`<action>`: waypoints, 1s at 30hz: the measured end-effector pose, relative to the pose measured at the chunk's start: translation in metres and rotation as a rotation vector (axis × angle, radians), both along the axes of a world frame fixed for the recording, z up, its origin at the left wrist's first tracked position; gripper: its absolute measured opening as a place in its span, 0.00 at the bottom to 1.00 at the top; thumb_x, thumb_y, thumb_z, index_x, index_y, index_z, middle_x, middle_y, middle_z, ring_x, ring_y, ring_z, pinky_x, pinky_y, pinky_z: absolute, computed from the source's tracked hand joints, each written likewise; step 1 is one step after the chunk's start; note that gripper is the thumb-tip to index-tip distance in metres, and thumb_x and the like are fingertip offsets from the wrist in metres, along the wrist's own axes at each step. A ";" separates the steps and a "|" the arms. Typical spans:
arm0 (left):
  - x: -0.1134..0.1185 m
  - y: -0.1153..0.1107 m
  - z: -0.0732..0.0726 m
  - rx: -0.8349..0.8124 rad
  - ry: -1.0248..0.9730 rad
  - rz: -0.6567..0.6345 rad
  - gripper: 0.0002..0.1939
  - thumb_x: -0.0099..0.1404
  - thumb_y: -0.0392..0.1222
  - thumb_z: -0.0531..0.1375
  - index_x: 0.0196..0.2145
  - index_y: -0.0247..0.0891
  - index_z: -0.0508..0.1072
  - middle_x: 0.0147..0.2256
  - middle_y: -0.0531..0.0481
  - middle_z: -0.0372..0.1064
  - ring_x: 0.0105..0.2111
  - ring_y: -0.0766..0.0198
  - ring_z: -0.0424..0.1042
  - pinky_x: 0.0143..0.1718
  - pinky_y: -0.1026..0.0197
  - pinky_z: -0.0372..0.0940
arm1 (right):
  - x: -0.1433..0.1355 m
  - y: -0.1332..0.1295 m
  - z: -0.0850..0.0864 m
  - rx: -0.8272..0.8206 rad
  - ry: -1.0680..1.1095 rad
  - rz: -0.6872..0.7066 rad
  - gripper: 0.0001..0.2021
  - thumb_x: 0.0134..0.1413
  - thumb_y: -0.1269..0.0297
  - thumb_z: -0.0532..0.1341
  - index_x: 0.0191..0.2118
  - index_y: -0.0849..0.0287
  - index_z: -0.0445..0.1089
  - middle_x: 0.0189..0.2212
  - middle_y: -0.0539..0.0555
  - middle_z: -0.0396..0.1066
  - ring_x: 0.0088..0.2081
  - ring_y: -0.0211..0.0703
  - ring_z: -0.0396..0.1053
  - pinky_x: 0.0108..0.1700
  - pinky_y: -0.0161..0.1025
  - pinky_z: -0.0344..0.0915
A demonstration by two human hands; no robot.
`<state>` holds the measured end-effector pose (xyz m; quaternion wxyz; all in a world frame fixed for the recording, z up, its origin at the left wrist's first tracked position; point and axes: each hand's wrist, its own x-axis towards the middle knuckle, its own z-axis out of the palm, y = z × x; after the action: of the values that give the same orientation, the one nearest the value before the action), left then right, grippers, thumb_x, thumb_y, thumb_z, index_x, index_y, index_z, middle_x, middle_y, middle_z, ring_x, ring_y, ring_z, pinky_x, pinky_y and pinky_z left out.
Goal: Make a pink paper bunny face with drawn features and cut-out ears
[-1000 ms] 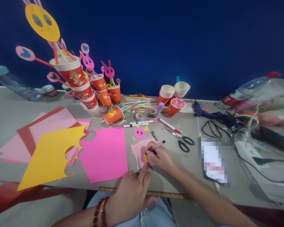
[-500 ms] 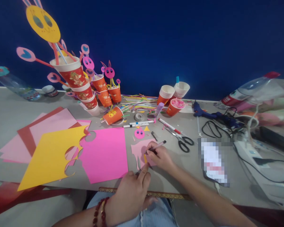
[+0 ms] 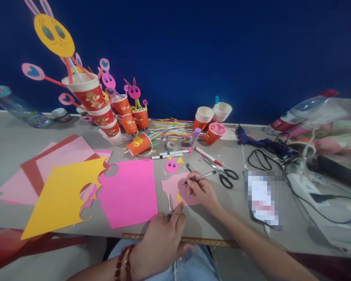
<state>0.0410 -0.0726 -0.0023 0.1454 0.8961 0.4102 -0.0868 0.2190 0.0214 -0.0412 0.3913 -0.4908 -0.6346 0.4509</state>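
Note:
My right hand grips a pen, its tip at the upper part of a pale pink paper with cut-out edges. A small yellow paper piece lies on that sheet. My left hand is open, its extended fingertips pressing at the lower end of the yellow piece. Just above the sheet lies a small pink paper face with two dark eyes. To the left are a bright pink sheet and a yellow sheet, both with round cut-outs.
Scissors, markers, a glue stick and a tape roll lie beyond my hands. Stacked cups with paper figures stand back left. A glue gun, cables, a phone and a power strip occupy the right.
My right hand has shifted slightly right and up the pale pink paper, and the pen now leans flatter toward the right. My left hand stays in place.

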 end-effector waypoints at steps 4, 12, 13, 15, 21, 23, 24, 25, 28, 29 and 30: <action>-0.006 0.001 -0.006 -0.028 -0.051 0.002 0.28 0.71 0.55 0.57 0.60 0.34 0.63 0.68 0.35 0.53 0.41 0.50 0.77 0.37 0.48 0.72 | 0.002 -0.003 0.002 -0.046 0.015 0.037 0.13 0.65 0.56 0.55 0.37 0.58 0.70 0.29 0.51 0.69 0.24 0.37 0.63 0.26 0.34 0.60; -0.026 -0.005 -0.028 0.123 -0.378 -0.121 0.07 0.75 0.42 0.54 0.46 0.38 0.69 0.52 0.46 0.73 0.43 0.59 0.74 0.43 0.56 0.68 | 0.006 -0.003 -0.007 -0.076 0.137 -0.031 0.16 0.65 0.50 0.56 0.44 0.58 0.71 0.25 0.48 0.67 0.21 0.35 0.60 0.22 0.33 0.57; -0.027 -0.003 -0.028 0.122 -0.392 -0.114 0.06 0.74 0.39 0.53 0.45 0.39 0.69 0.48 0.46 0.74 0.42 0.59 0.74 0.43 0.57 0.67 | 0.006 -0.003 -0.008 -0.083 0.151 -0.039 0.16 0.65 0.49 0.57 0.44 0.58 0.71 0.25 0.48 0.67 0.21 0.35 0.59 0.21 0.33 0.56; -0.028 0.003 -0.025 0.117 -0.391 -0.074 0.06 0.74 0.36 0.53 0.43 0.39 0.69 0.43 0.47 0.73 0.42 0.59 0.73 0.44 0.57 0.67 | 0.006 -0.004 -0.008 -0.090 0.162 -0.049 0.17 0.65 0.48 0.57 0.43 0.58 0.71 0.25 0.48 0.67 0.20 0.35 0.59 0.21 0.33 0.56; -0.020 0.022 -0.010 0.037 -0.271 0.130 0.12 0.68 0.43 0.63 0.47 0.38 0.69 0.45 0.46 0.69 0.46 0.53 0.68 0.48 0.50 0.67 | 0.006 -0.006 -0.007 -0.041 0.177 -0.029 0.15 0.66 0.50 0.57 0.43 0.57 0.72 0.26 0.48 0.67 0.21 0.35 0.59 0.22 0.33 0.57; -0.016 0.024 -0.006 0.011 -0.213 0.164 0.15 0.65 0.46 0.66 0.45 0.36 0.70 0.44 0.45 0.69 0.45 0.50 0.68 0.48 0.48 0.66 | 0.007 -0.006 -0.007 -0.027 0.183 -0.014 0.15 0.66 0.51 0.56 0.43 0.57 0.72 0.26 0.49 0.67 0.21 0.35 0.59 0.22 0.33 0.57; -0.014 0.025 -0.005 0.003 -0.189 0.164 0.15 0.65 0.46 0.66 0.44 0.36 0.70 0.44 0.44 0.69 0.45 0.50 0.67 0.48 0.47 0.66 | 0.007 -0.006 -0.007 -0.021 0.183 -0.011 0.15 0.66 0.51 0.57 0.43 0.57 0.72 0.27 0.49 0.67 0.21 0.35 0.59 0.22 0.33 0.57; -0.013 0.025 -0.005 -0.001 -0.174 0.155 0.13 0.66 0.45 0.65 0.44 0.35 0.70 0.44 0.44 0.69 0.46 0.50 0.67 0.48 0.47 0.65 | 0.007 -0.006 -0.008 -0.017 0.182 -0.010 0.15 0.66 0.51 0.57 0.43 0.57 0.72 0.27 0.49 0.67 0.21 0.35 0.59 0.22 0.33 0.57; -0.009 0.024 -0.005 -0.005 -0.168 0.121 0.08 0.69 0.39 0.62 0.44 0.37 0.71 0.44 0.45 0.69 0.46 0.51 0.67 0.48 0.48 0.64 | 0.008 -0.006 -0.008 -0.027 0.179 -0.009 0.15 0.66 0.51 0.57 0.43 0.57 0.72 0.27 0.48 0.67 0.21 0.34 0.58 0.22 0.33 0.56; -0.009 0.023 -0.005 -0.006 -0.173 0.110 0.06 0.69 0.37 0.60 0.44 0.37 0.71 0.44 0.46 0.69 0.46 0.52 0.67 0.48 0.49 0.64 | 0.008 -0.006 -0.008 -0.033 0.183 -0.005 0.15 0.66 0.51 0.57 0.44 0.57 0.72 0.27 0.48 0.67 0.21 0.34 0.58 0.22 0.33 0.56; -0.008 0.023 -0.006 -0.009 -0.175 0.100 0.05 0.70 0.36 0.59 0.44 0.37 0.71 0.44 0.46 0.69 0.46 0.53 0.67 0.48 0.50 0.64 | 0.008 -0.006 -0.008 -0.038 0.186 -0.001 0.15 0.66 0.51 0.56 0.44 0.57 0.72 0.27 0.48 0.67 0.21 0.34 0.58 0.22 0.33 0.56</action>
<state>0.0326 -0.0497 -0.0086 0.1887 0.8781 0.4398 -0.0026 0.2272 0.0154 -0.0496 0.4395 -0.4545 -0.5865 0.5062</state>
